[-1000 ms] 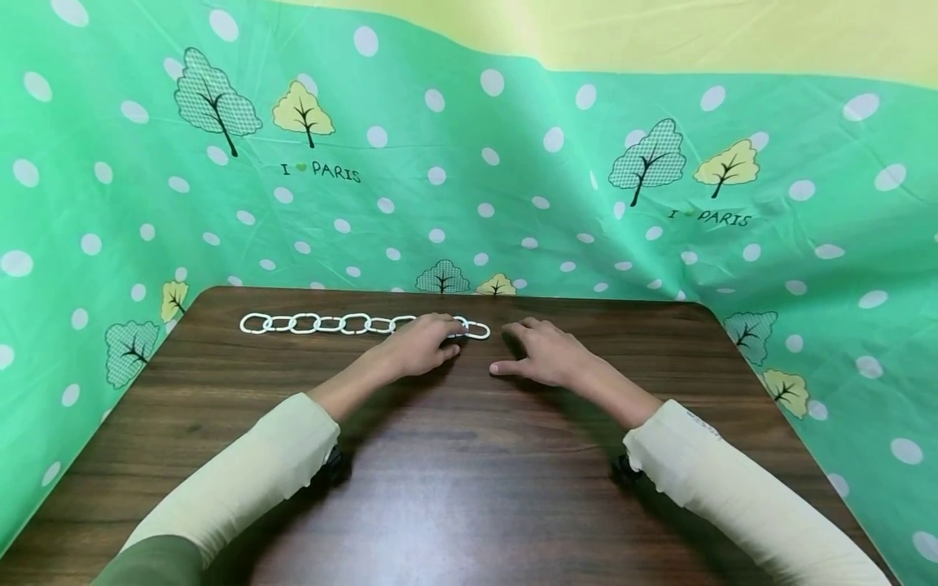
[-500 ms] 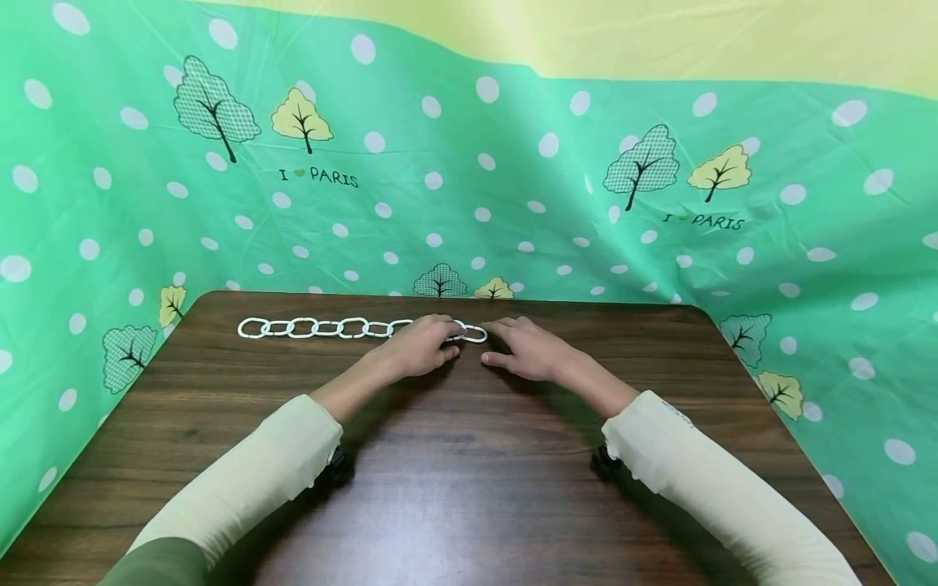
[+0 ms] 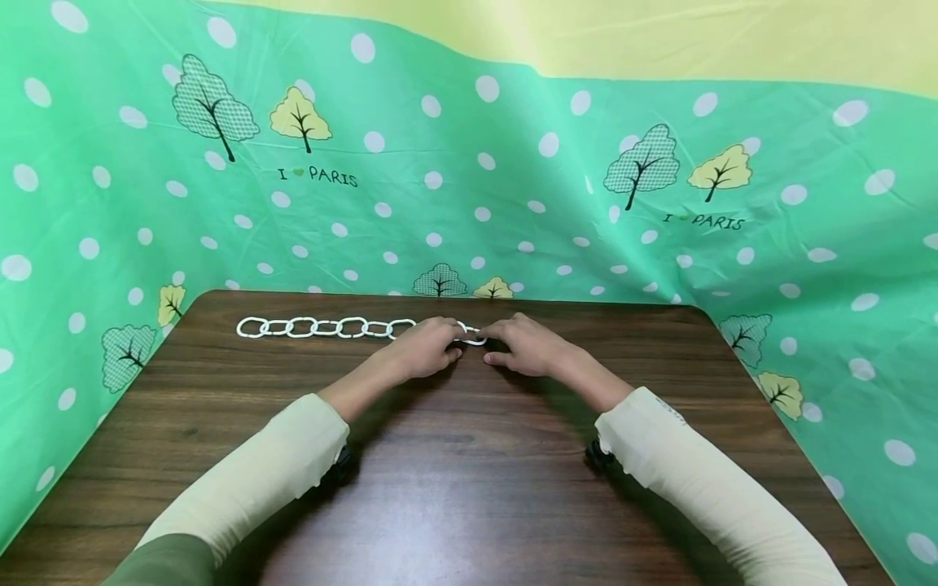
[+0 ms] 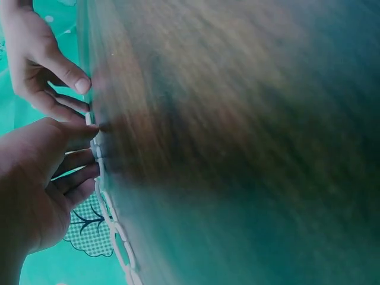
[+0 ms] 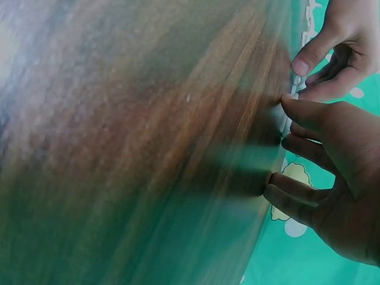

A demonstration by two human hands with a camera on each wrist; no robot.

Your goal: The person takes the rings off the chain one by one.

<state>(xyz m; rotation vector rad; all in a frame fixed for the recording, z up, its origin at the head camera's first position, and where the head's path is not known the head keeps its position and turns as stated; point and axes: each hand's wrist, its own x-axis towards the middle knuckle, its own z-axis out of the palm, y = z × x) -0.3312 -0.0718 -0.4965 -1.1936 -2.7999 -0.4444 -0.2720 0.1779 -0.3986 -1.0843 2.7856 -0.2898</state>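
Observation:
A white chain of plastic-looking links (image 3: pixel 352 318) lies in a nearly straight row along the far part of the table. Over its right section rests my left hand (image 3: pixel 425 348), fingers relaxed and covering some links. My right hand (image 3: pixel 535 346) is at the chain's right end, with the index fingertip on the last link and the thumb apart from it, nearer me. In the left wrist view the fingertips of the left hand (image 4: pixel 41 178) meet the links at table level. Loosely bent fingers of the right hand (image 5: pixel 332 166) reach the tabletop in the right wrist view.
The brown wood-grain table (image 3: pixel 440 488) has rounded far corners. A green cloth with white dots and printed trees (image 3: pixel 410 212) hangs behind it and along both sides. Dark wrist-worn devices show below both pale sleeves (image 3: pixel 681 464).
My right hand has moved left, from beside the chain to its end link. The left hand has stayed over the same links, shifting only slightly. The view has tilted a little.

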